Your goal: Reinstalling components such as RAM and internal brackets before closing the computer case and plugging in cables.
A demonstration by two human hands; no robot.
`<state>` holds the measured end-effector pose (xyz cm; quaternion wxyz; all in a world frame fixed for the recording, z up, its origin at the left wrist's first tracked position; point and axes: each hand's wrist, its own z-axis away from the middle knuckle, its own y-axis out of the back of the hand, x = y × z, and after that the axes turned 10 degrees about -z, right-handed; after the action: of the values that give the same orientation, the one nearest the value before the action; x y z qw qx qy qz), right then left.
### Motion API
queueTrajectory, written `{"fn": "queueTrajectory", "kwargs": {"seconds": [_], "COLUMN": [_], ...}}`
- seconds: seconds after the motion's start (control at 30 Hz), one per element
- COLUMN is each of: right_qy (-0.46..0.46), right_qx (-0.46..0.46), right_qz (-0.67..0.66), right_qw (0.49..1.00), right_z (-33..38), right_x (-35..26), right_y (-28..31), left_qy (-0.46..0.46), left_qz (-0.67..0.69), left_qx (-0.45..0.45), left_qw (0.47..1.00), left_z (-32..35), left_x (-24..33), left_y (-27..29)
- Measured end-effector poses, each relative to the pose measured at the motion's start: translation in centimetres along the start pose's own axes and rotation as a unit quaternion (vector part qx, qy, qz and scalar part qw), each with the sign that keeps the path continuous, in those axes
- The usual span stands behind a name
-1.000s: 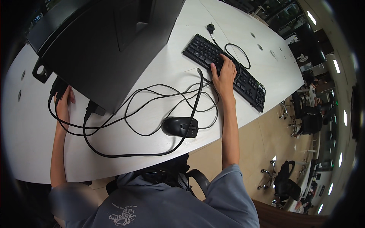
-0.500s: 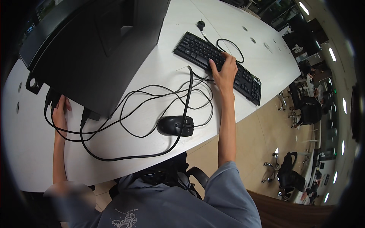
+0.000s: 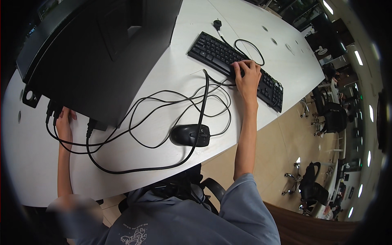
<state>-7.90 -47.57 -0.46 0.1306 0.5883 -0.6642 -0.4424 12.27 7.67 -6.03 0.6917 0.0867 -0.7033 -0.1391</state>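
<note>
A black keyboard [image 3: 212,51] lies at an angle on the white table [image 3: 171,77]. My right hand [image 3: 247,75] rests flat on its keys with the fingers spread. A large black monitor [image 3: 98,53] lies screen-down at the left. My left hand [image 3: 65,122] is at the monitor's lower edge, touching it beside the plugged-in black cables [image 3: 53,112]; its fingers are partly hidden. A black mouse [image 3: 190,134] sits near the table's front edge, amid loose loops of black cable [image 3: 171,106].
A loose plug [image 3: 217,24] lies beyond the keyboard. Round cable holes [image 3: 273,41] dot the far side of the table. Black office chairs [image 3: 310,188] stand on the tan floor to the right. A chair back [image 3: 212,185] is just below the table edge.
Both hands stay where they were, the right on the keyboard and the left at the monitor's edge. Only the view has shifted slightly.
</note>
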Motion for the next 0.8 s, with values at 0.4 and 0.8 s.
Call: {"fn": "queueTrajectory", "kwargs": {"seconds": [0.4, 0.8], "right_qy": [0.022, -0.035], "right_qx": [0.052, 0.027], "right_qz": [-0.067, -0.120], "right_qw": [0.996, 0.992], "right_z": [-0.6, -0.2], "right_x": [0.4, 0.5], "right_y": [0.6, 0.8], "left_qy": [-0.009, -0.012], "left_qz": [-0.003, -0.014], "left_qx": [-0.008, 0.001], "left_qw": [1.000, 1.000], "left_z": [0.0, -0.6], "left_x": [-0.4, -1.3], "left_y": [0.0, 0.4]}}
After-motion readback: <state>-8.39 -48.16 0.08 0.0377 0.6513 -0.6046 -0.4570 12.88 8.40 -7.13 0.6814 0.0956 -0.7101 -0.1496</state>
